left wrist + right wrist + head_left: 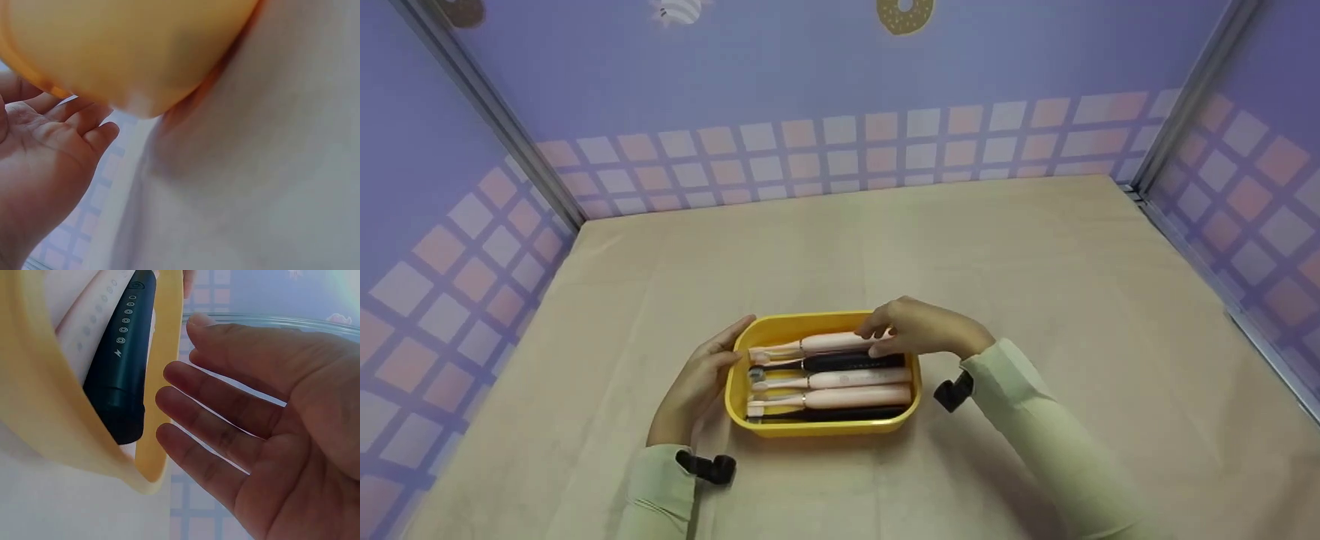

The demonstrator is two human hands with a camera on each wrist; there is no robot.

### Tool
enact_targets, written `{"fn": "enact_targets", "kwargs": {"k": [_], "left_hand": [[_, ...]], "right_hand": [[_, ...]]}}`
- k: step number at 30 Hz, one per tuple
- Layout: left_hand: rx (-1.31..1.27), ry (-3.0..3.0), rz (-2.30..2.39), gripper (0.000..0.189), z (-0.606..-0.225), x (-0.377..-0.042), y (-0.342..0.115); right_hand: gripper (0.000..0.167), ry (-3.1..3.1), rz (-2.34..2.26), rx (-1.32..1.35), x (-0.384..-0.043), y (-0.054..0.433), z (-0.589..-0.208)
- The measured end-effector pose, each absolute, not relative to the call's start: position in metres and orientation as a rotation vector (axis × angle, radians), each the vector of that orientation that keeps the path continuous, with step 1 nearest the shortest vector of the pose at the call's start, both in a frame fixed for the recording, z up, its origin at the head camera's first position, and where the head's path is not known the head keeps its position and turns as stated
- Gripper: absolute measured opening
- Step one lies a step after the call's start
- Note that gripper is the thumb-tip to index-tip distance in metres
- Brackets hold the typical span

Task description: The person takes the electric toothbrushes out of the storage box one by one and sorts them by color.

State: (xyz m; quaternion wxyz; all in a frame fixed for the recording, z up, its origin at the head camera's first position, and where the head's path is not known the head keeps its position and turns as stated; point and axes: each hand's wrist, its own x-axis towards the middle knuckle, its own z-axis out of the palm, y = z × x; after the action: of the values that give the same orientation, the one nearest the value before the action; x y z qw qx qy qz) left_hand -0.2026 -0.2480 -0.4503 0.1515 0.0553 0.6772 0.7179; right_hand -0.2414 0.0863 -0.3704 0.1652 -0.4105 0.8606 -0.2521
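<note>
A yellow plastic basket (pixel 825 429) holds several electric toothbrushes lying side by side with their heads to the left. Some are pale pink, such as the toothbrush (pixel 859 395) near the front; a black toothbrush (pixel 855 361) lies farther back. My left hand (pixel 706 375) holds the basket's left end, thumb over the rim and fingers along the outside. Over the back right corner, my right hand (pixel 924 326) hovers with fingers spread above the toothbrush handles. The right wrist view shows nothing in its grasp, beside a dark handle (pixel 121 363) with printed symbols.
The basket stands on a table with a beige cover (pixel 960 247). Purple panels with pink and white squares (pixel 840 142) enclose the back and both sides, joined by metal posts (pixel 1192 97). Each wrist carries a small black camera (pixel 716 469).
</note>
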Motion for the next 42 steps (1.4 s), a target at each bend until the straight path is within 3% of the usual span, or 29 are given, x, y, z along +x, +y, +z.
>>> {"fn": "enact_targets", "kwargs": {"k": [32,42], "left_hand": [[0.155,1.913,2.074,0.059,-0.452,-0.201,-0.250],[0.129,1.931,2.064,0.060,-0.452,-0.202,-0.250]], "right_hand": [[0.033,2.429,-0.538,-1.010,-0.239,0.054,-0.381],[0.024,2.446,-0.482,-1.034,-0.239,0.054,-0.378]]}}
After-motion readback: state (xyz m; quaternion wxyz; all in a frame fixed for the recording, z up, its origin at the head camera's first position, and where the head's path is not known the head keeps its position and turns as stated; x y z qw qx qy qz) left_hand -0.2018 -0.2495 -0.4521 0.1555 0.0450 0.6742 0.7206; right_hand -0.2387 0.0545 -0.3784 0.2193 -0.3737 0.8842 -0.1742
